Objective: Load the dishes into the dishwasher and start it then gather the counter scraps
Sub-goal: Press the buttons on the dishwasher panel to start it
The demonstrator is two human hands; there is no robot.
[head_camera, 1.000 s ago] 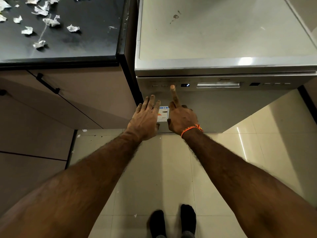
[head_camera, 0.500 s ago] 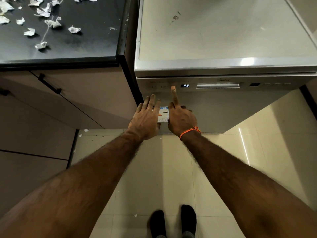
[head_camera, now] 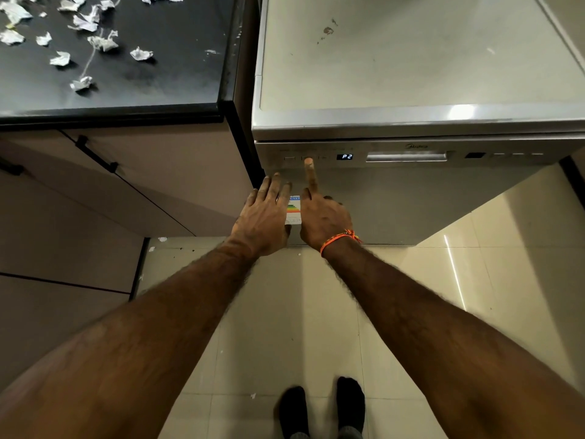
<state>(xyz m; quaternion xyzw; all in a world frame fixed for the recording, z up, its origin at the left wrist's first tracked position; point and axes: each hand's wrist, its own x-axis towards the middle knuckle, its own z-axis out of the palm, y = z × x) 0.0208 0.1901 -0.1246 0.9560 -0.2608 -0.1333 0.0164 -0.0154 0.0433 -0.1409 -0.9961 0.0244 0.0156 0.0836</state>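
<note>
The silver dishwasher stands with its door closed, right of the black counter. Its display reads P2. My right hand has its index finger stretched out, the tip on a button at the left of the control panel; the other fingers are curled. My left hand lies flat against the door just below the panel, fingers straight, beside an energy label. Several crumpled white paper scraps lie scattered on the counter at the upper left.
Beige cabinet fronts with a black handle run under the counter on the left. The dishwasher's top carries a small stain. I stand on a pale tiled floor in black socks; a few bits lie on the tiles.
The display now reads P2, where a second ago it showed something else. Both hands stay in nearly the same place on the dishwasher front.
</note>
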